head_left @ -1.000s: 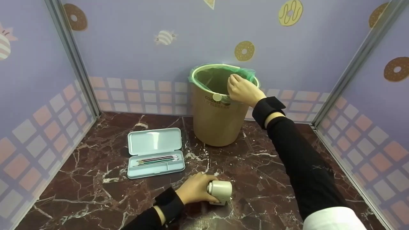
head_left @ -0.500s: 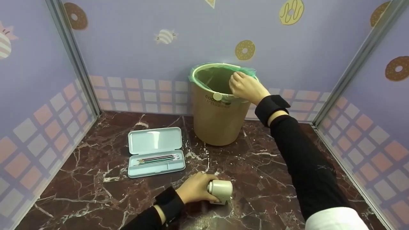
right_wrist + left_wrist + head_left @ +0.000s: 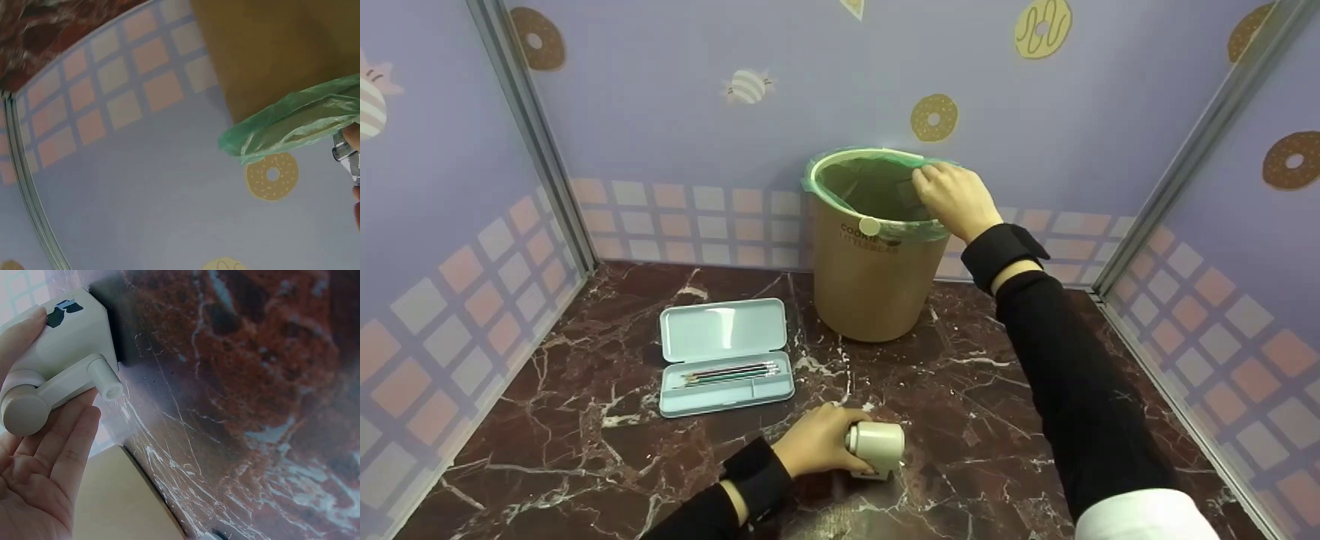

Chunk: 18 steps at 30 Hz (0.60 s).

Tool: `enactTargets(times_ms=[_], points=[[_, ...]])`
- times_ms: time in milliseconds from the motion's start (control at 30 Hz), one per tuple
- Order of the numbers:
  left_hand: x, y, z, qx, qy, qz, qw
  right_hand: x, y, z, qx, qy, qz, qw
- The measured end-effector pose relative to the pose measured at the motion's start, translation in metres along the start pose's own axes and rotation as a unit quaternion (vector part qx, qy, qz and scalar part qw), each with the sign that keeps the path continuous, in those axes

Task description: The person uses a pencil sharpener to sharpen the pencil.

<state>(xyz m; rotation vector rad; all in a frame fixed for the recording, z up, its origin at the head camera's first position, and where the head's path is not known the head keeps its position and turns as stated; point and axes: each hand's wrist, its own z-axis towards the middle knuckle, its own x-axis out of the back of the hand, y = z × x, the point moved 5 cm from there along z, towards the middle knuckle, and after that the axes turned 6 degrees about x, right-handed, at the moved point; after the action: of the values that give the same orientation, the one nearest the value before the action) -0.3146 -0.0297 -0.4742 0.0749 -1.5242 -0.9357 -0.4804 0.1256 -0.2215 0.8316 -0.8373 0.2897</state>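
Note:
My left hand (image 3: 821, 442) holds a cream crank-handled pencil sharpener (image 3: 881, 445) that stands on the dark marbled surface. In the left wrist view, the sharpener's crank (image 3: 67, 382) faces the camera, with the thumb above and fingers beneath. Over the mouth of a tan bin (image 3: 874, 292), at its right side, my right hand (image 3: 958, 199) pinches a small clear plastic piece (image 3: 344, 149). Fingers and the frame edge hide much of that piece, so its full shape is unclear. A green bag (image 3: 281, 126) lines the bin and folds over its rim.
Left of the bin lies an opened light-blue pencil case (image 3: 724, 334) with several pencils (image 3: 731, 373) in its lower half. Purple patterned walls (image 3: 660, 112) enclose the back and both sides. The bin stands close to the back wall.
My right hand has shifted slightly right along the bin's mouth and turned at the wrist, so the clear piece shows faintly below the fingers. The left hand and sharpener stay put.

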Motion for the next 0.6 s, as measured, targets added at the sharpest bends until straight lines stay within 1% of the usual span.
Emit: enactTargets(times_ms=[33, 100, 167, 267, 367, 433, 533, 600], points=[[0.0, 0.0, 0.0, 0.0, 0.0, -0.001, 1.0, -0.001, 0.003, -0.001, -0.031, -0.01, 0.029, 0.9991], [0.0, 0.0, 0.0, 0.0, 0.0, -0.001, 1.0, -0.004, 0.009, -0.002, -0.09, -0.027, 0.079, 0.9924], [0.0, 0.001, 0.0, -0.002, 0.0, -0.001, 1.0, -0.006, 0.014, -0.005, -0.142, -0.04, 0.116, 0.9822], [-0.001, 0.001, 0.0, -0.003, -0.002, -0.001, 1.0, -0.009, 0.021, -0.01, -0.204, -0.043, 0.162, 0.9645], [-0.001, 0.001, -0.001, -0.004, -0.002, -0.002, 1.0, -0.012, 0.025, -0.015, -0.251, -0.034, 0.198, 0.9469], [-0.001, 0.001, -0.001, -0.004, -0.002, -0.002, 1.0, -0.014, 0.027, -0.018, -0.275, -0.02, 0.22, 0.9358], [-0.001, 0.001, -0.001, -0.003, -0.002, -0.003, 1.0, -0.017, 0.027, -0.021, -0.299, 0.012, 0.254, 0.9197], [-0.001, 0.001, -0.001, -0.002, -0.003, -0.004, 1.0, -0.018, 0.027, -0.023, -0.308, 0.031, 0.27, 0.9117]])
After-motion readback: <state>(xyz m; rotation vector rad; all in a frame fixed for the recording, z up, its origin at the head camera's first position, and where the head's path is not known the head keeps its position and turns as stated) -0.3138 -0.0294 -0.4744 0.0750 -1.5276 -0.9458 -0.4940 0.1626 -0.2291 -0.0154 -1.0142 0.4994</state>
